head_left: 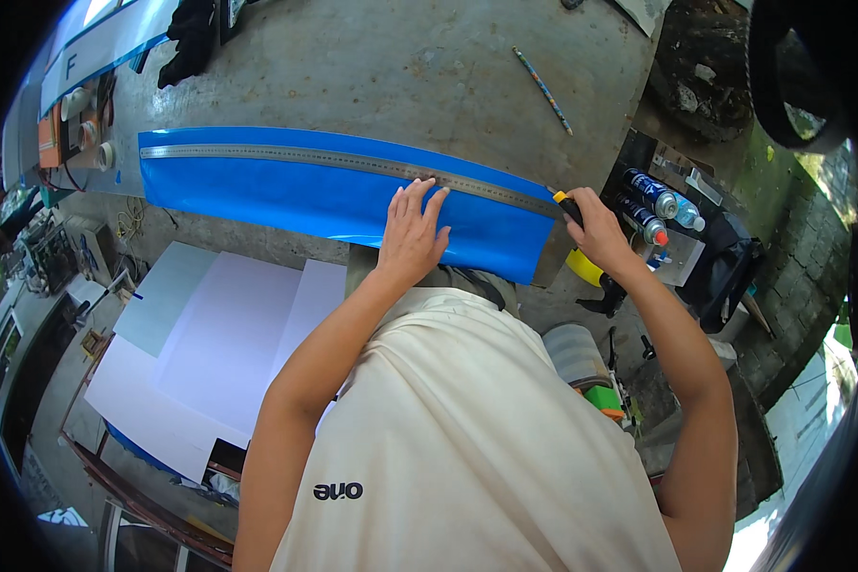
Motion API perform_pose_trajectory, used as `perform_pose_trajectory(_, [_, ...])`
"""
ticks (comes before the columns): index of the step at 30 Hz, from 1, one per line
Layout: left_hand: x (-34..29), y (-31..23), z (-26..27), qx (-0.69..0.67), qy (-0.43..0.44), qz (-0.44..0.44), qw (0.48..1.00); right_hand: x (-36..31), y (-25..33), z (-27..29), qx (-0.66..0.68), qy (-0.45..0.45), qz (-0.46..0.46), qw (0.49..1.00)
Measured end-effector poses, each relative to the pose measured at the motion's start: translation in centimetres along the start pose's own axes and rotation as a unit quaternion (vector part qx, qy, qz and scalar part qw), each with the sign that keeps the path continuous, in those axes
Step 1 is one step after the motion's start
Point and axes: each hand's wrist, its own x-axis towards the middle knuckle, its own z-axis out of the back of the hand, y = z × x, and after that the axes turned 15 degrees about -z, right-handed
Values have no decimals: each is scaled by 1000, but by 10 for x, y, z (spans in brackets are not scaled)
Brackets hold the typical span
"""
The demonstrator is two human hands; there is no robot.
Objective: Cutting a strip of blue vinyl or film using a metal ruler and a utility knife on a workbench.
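A long strip of glossy blue sheet (296, 195) lies along the near edge of the grey table. On it, close to its far edge, rests a long metal ruler (286, 153). My left hand (414, 229) presses its fingertips on the ruler right of the middle; its fingers are stretched out, with the thumb apart. At the right end of the strip, my right hand (601, 229) is closed around a black and yellow utility knife (568, 206). The tip of the knife is by the sheet's far right corner; whether it touches the sheet I cannot tell.
A patterned pencil (543, 91) lies farther back on the table (353, 76). Spray cans (653, 194) and a clear bottle (688, 214) sit beyond the right edge. Rolls of tape (88, 133) are at the far left. Large white sheets (219, 334) lie at lower left.
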Motion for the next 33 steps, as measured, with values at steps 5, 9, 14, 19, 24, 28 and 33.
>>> perform_pose_trajectory(5, [-47, 26, 12, 3, -92, 210, 973, 4, 6, -29, -49, -39, 39, 997])
perform_pose_trajectory(9, [-97, 63, 28, 111, -156, 304, 933, 10, 2, -47, -100, -94, 20, 990])
perform_pose_trajectory(14, [-147, 110, 26, -85, -302, 431, 846, 9, 1, -55, -95, -94, -8, 991])
perform_pose_trajectory(19, [-154, 125, 27, -362, -384, 415, 741, 7, 12, -45, -127, -66, -23, 989])
perform_pose_trajectory(24, [-153, 138, 31, -441, -412, 406, 686, -13, 37, -40, -198, -70, -105, 972])
perform_pose_trajectory(28, [-154, 153, 35, -502, -408, 374, 665, -53, 75, -27, -155, -78, -111, 979])
perform_pose_trajectory(33, [-151, 168, 39, -491, -395, 344, 696, -111, 108, -25, -123, -46, -88, 987])
